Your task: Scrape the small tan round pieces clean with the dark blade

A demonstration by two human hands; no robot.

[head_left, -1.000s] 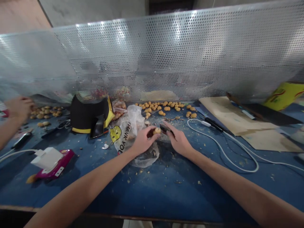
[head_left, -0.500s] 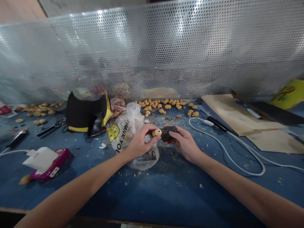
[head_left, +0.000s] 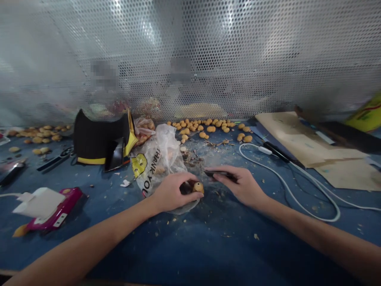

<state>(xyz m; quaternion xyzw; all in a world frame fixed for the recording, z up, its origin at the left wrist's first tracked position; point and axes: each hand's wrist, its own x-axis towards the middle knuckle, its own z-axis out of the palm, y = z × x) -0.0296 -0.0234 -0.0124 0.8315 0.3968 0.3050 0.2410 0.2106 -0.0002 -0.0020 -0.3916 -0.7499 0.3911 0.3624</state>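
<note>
My left hand [head_left: 172, 192] pinches a small tan gourd [head_left: 198, 188] between thumb and fingers. A little dark hole shows in the gourd's upper end. To the right, my right hand [head_left: 245, 186] grips a thin dark piece [head_left: 218, 174] that looks like folded sandpaper, its edge turned towards me. A gap separates this piece from the gourd. Behind and under my left hand lies a clear plastic bag [head_left: 168, 153] printed "THANK YOU".
Many small gourds [head_left: 211, 129] line the foot of a perforated metal screen [head_left: 208, 51]. A black-and-yellow curved object [head_left: 98, 137] and a white adapter [head_left: 44, 202] on a magenta device sit left. A white cable [head_left: 290, 198] and brown sheets [head_left: 300, 135] lie right. Crumbs dot the blue table.
My right hand has drawn the dark piece away from the gourd and turned it edge-on. The gourd, still in my left hand, sits slightly lower in view. The camera has tilted down a little.
</note>
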